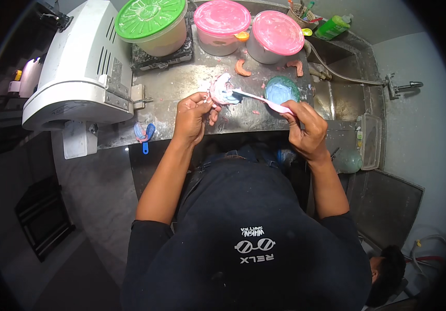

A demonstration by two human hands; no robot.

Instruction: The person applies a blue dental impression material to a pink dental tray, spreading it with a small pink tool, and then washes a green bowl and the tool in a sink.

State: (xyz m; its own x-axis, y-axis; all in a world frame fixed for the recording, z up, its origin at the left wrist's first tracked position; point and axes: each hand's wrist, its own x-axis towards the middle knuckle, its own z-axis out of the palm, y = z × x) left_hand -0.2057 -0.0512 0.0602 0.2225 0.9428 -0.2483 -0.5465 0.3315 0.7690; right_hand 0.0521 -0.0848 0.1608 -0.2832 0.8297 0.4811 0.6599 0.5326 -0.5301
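Note:
My left hand (191, 116) grips a rounded pink mold (218, 92) heaped with white and pale-blue paste, held over the steel counter (173, 90). My right hand (308, 129) is closed round a pink-handled spatula (280, 108), whose pale blade reaches into the mold's paste. Just right of the mold, a green bowl (284, 90) holds light-blue paste. Two pink curved pieces (241, 68) (296, 67) lie on the counter behind them. A blue tray with pinkish material (148, 133) rests at the counter's front left edge.
A white machine (77, 78) stands left. A green-lidded tub (150, 20) and two pink-lidded tubs (222, 23) (276, 36) line the back. A sink (332, 57), faucet (404, 84) and green bottle (332, 28) are right. Another person's head (389, 272) shows at lower right.

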